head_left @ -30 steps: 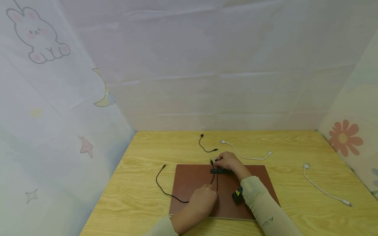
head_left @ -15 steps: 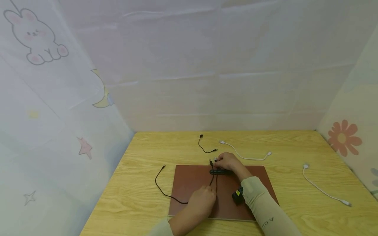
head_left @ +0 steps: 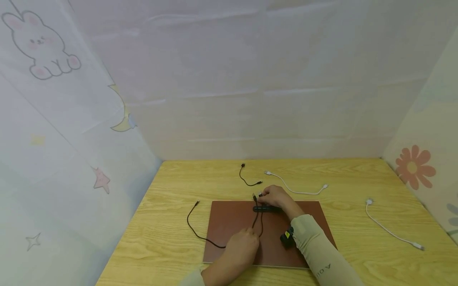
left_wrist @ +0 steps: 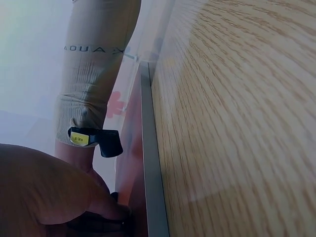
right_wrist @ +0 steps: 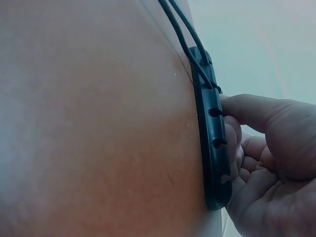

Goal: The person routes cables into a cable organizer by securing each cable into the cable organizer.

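Note:
A black cable clip strip (right_wrist: 211, 143) with several slots lies along the far edge of a brown board (head_left: 229, 218). Two strands of black cable (right_wrist: 180, 32) pass through slots at one end of the strip; the other slots in sight hold no cable. Beyond the strip, my right hand (head_left: 277, 196) pinches the USB plug end (head_left: 261, 194) of one cable. A second plug (head_left: 255, 197) stands just left of it. Nearer the front, my left hand (head_left: 243, 246) holds black cable low over the board with curled fingers, which hide the exact grip.
A short black cable (head_left: 245, 179) and a white cable (head_left: 293, 190) lie behind the board. Another white cable (head_left: 388, 231) lies at the right. One black cable end (head_left: 191, 222) trails off the board's left side onto the wooden table (head_left: 161, 238).
The right-hand strand between my hands has gone from nearly straight to bowed. My left hand has shifted slightly towards the front left; my right hand keeps its place at the plug.

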Action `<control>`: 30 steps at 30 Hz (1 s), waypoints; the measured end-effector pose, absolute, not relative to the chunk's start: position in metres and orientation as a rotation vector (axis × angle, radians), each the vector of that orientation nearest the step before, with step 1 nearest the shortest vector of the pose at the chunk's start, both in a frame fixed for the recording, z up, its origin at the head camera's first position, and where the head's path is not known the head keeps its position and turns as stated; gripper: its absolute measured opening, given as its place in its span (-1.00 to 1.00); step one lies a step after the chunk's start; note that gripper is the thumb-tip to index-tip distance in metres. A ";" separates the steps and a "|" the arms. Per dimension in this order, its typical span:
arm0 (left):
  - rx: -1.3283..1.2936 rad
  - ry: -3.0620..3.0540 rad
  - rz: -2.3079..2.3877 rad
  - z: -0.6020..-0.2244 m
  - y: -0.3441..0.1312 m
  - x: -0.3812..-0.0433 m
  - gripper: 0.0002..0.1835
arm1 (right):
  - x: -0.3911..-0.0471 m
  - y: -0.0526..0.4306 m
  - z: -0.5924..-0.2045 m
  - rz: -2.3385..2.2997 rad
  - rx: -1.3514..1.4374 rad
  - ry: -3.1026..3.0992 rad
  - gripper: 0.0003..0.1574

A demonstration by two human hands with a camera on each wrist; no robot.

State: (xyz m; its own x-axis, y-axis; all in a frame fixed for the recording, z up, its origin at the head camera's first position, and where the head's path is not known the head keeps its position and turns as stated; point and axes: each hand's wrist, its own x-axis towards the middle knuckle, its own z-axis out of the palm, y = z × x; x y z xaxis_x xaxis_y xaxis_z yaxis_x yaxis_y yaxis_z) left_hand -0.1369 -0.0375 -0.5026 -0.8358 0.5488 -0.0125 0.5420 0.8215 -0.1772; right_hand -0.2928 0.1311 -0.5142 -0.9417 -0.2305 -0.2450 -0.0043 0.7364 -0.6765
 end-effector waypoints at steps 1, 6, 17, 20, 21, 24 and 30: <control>-0.889 -2.967 0.267 -0.503 -0.038 -0.136 -0.87 | -0.292 0.131 -0.514 -1.027 -0.182 2.625 -0.65; -0.891 -2.962 0.239 -0.503 -0.039 -0.135 -0.88 | -0.291 0.131 -0.513 -1.032 -0.190 2.620 -0.77; -0.877 -3.001 0.239 -0.500 -0.037 -0.138 -0.89 | -0.293 0.134 -0.514 -1.026 -0.211 2.633 -0.76; -0.879 -3.009 0.217 -0.499 -0.036 -0.139 -0.89 | -0.295 0.135 -0.514 -1.017 -0.207 2.634 -0.74; -0.877 -3.013 0.211 -0.499 -0.036 -0.140 -0.88 | -0.295 0.135 -0.514 -1.017 -0.202 2.630 -0.74; -0.870 -3.027 0.198 -0.497 -0.036 -0.141 -0.89 | -0.295 0.134 -0.513 -1.021 -0.186 2.617 -0.72; -0.863 -3.042 0.204 -0.496 -0.037 -0.143 -0.90 | -0.295 0.133 -0.514 -1.028 -0.187 2.607 -0.72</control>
